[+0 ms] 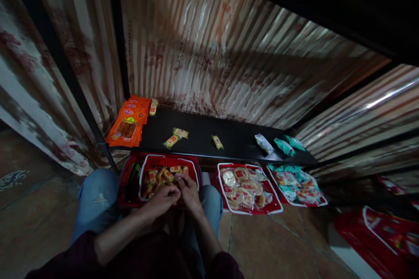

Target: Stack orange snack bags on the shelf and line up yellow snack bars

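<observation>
A red basket (144, 166) full of small yellow snack packets (165, 175) rests between my knees on the floor. My left hand (163, 200) and my right hand (187, 189) meet at its near rim, fingers curled together over the packets. What they pinch is hidden by the fingers. Just beyond the basket runs a low black shelf (229, 137) with loose yellow packets (175, 137) lying on it.
A stack of orange packs (129, 124) sits at the shelf's left end, white and teal packets (278, 144) at its right. Two more red baskets, one of round pastries (244, 187) and one of teal packets (296, 184), stand on the tiled floor. Corrugated metal walls enclose the shelf.
</observation>
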Available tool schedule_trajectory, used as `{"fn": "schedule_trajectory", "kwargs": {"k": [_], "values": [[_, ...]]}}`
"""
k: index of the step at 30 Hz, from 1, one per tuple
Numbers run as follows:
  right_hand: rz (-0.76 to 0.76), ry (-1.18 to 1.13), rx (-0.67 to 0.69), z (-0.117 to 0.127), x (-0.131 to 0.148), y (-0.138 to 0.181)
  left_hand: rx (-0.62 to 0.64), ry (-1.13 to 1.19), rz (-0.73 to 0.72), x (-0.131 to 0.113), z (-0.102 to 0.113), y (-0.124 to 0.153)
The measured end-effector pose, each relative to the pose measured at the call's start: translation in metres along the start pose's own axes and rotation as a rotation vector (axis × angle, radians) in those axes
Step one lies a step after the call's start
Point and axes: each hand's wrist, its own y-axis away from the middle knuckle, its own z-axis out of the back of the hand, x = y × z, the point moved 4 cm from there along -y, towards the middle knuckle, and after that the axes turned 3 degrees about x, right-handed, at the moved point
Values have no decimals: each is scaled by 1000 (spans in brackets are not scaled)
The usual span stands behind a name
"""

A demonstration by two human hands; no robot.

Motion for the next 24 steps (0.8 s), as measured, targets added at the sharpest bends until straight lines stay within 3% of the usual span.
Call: {"fn": "schedule_trajectory", "kwargs": {"k": [5,11,16,20,24], "values": [[-17,-11,1,-10,0,4,-11,65,-18,8,0,5],[-12,-2,31,-6,-12,6,-47,112,16,25,-12,-1],[-20,-6,35,-2,-20,7,-51,130,24,22,-15,0],[-14,-15,18,-2,-21,2,-61,12,41,16,0,-14],[4,-47,6,-8,-21,-20,-260,-188,-97,0,38,-49]]}}
